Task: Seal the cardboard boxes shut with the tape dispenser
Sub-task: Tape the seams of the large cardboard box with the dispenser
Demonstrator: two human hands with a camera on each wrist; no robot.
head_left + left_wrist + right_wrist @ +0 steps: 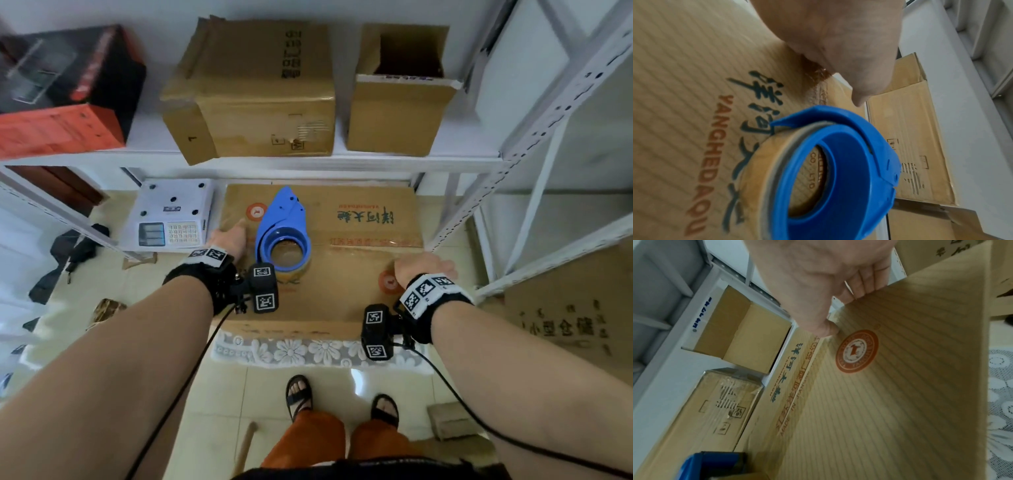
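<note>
Cardboard box [342,274] with red and green print lies flat-topped on the floor in the middle of the head view, its near edge over a lace mat [308,351]. Nearest the camera, at the bottom of the frame, two sandalled feet [299,394] stand on pale tiles.

On the box's right edge the right hand [423,267] grips: the right wrist view shows the thumb pressed on top beside a red round logo [857,350] while the fingers [869,283] curl over the rim, their tips hidden behind the cardboard. The left hand [230,238] lies on the box's left side; its fingers are cut off by the frame edge in the left wrist view and hidden behind the hand in the head view, so I cannot tell whether they are spread or curled.

Just beside that hand, the blue tape dispenser [282,233] lies on the box top, not held, with a tan roll in it.

Further up, on a white shelf [239,159], sit a closed carton [260,92] and a smaller open one [397,116], whose inside is too dark to make out. At the upper left a red and black box [65,89] is blurred.
</note>
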